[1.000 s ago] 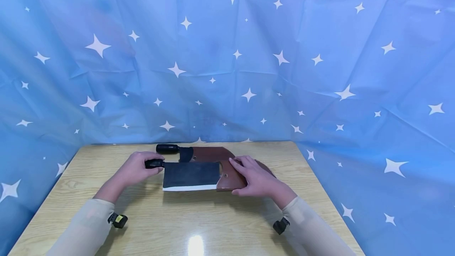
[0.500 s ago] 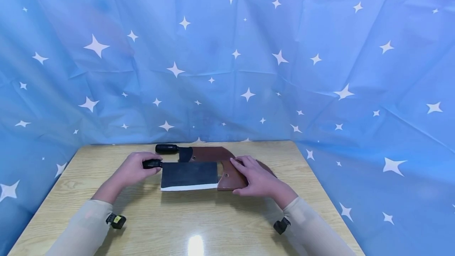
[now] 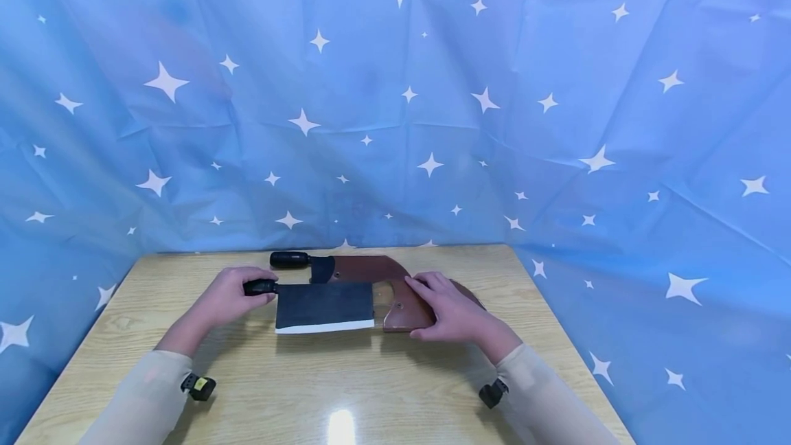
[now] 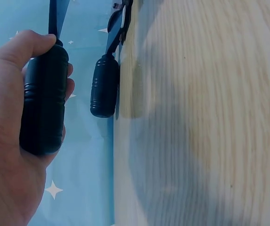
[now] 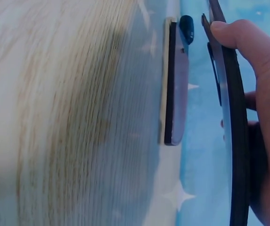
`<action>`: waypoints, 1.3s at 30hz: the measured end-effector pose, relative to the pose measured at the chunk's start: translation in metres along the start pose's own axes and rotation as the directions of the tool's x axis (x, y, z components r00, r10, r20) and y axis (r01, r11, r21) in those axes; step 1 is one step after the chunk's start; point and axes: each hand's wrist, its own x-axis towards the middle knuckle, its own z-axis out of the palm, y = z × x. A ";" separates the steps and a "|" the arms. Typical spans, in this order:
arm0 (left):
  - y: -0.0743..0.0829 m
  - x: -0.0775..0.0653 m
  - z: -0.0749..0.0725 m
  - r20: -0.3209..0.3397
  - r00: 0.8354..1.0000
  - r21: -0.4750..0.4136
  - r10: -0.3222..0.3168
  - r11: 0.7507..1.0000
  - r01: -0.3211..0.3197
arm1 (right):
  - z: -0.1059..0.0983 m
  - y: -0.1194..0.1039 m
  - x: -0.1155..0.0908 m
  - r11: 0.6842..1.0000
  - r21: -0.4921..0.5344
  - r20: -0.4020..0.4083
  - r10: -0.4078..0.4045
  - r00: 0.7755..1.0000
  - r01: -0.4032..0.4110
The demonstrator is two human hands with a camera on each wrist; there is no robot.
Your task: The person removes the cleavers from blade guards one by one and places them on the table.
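Observation:
A cleaver (image 3: 324,302) with a dark blade and a pale cutting edge is held level above the table. My left hand (image 3: 225,297) grips its black handle, which the left wrist view shows as a ribbed grip (image 4: 45,103) with the thumb along the top. To the right, my right hand (image 3: 454,311) holds a brown leather sheath (image 3: 400,318), thumb on its near face and fingers behind. In the right wrist view the sheath's dark edge (image 5: 238,127) stands upright beside the palm. Between blade end and sheath mouth a narrow gap shows.
Behind them, a second knife lies at the table's back edge, its black handle (image 3: 289,260) to the left and its blade mostly covered by a brown sheath (image 3: 364,268). A blue star-patterned cloth (image 3: 395,122) hangs behind the wooden table (image 3: 278,390).
The cleaver has moved left with my left hand, while the sheath has shifted slightly right. The blade's end has come out of the sheath mouth, opening a gap.

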 end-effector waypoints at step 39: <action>-0.021 -0.016 -0.007 0.123 0.987 -0.096 -0.102 0.989 0.114 | 0.004 0.018 -0.020 0.997 0.030 0.063 0.072 0.995 -0.074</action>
